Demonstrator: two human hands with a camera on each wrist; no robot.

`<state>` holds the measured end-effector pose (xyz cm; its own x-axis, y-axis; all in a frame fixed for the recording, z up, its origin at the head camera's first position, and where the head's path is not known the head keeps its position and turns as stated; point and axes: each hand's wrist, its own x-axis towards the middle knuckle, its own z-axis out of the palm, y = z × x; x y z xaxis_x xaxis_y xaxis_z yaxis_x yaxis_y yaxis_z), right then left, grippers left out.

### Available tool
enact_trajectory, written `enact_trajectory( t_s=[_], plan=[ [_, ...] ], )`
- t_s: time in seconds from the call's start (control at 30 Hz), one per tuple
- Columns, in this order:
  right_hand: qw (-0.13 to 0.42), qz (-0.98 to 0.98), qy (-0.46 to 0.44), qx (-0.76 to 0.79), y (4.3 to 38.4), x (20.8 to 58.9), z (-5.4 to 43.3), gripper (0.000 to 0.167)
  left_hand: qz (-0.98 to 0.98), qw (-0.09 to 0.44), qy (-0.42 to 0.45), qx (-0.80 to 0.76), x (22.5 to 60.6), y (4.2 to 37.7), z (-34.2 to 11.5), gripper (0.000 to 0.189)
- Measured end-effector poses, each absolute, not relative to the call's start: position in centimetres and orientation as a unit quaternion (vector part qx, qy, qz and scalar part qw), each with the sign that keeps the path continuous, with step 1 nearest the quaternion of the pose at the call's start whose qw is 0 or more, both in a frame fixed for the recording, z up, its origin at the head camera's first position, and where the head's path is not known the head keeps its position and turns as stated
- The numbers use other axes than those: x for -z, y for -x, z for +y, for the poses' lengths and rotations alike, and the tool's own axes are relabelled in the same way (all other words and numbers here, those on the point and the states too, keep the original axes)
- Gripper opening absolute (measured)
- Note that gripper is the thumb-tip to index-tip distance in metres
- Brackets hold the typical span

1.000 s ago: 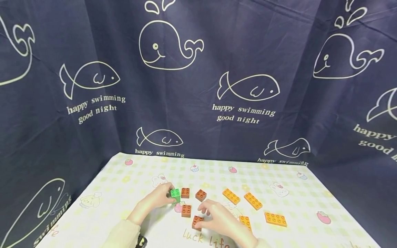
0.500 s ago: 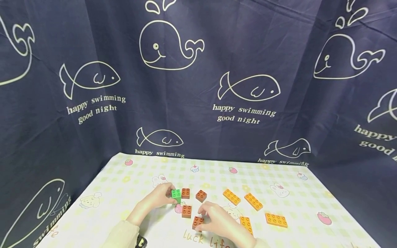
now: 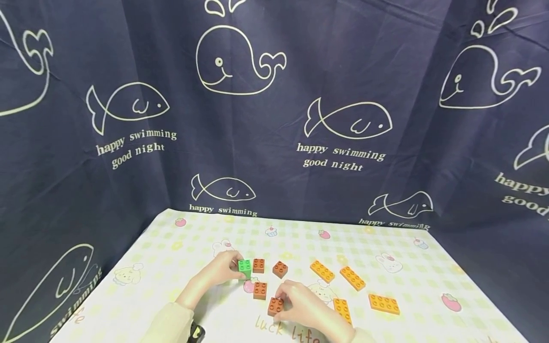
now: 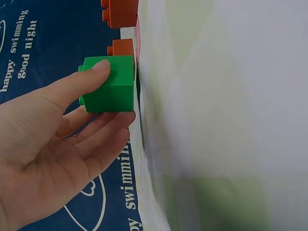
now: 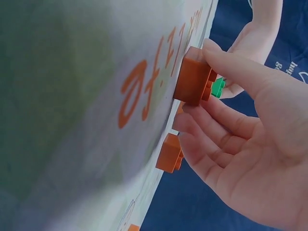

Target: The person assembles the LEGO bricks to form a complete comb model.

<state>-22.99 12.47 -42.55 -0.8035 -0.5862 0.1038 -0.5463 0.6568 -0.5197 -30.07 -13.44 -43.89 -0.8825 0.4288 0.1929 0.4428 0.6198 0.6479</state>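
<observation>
My left hand (image 3: 224, 268) pinches a green building brick (image 4: 110, 86) between thumb and fingers, at the left of the group of bricks. In the left wrist view the thumb lies over one side and fingertips show below the other. My right hand (image 3: 302, 303) pinches a reddish-brown four-stud brick (image 3: 275, 306) by its sides, nearest the table's front; the right wrist view shows this same brown brick (image 5: 192, 79) between thumb and fingers. Other brown bricks stand near: one brown brick (image 3: 259, 265) just right of the green, another (image 3: 259, 290) in front, a third (image 3: 280, 269) turned at an angle.
Several flat orange bricks lie to the right: two orange bricks (image 3: 322, 271) (image 3: 352, 278) farther back, one (image 3: 384, 303) at the far right, and one (image 3: 342, 309) partly behind my right forearm. A patterned cloth (image 3: 206, 309) covers the table. Dark curtains (image 3: 274, 157) hang around it.
The right hand's thumb and fingers have come closer onto the brown brick. The left hand keeps hold of the green brick, nearly still. The head view has shifted slightly.
</observation>
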Motion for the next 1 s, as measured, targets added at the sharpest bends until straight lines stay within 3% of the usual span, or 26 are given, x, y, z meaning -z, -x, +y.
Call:
enact_trajectory(
  t_s=[0.6,1.0],
  plan=[
    [0.048,0.912,0.3,0.276,23.3,42.9,12.8,0.03,-0.892,0.004,0.248,0.377,43.2,28.5,-14.5,0.033],
    [0.002,0.918,0.28,0.279,23.2,42.4,13.2,0.031,-0.882,0.004,0.264,0.391,42.1,26.8,-13.9,0.033]
  ],
)
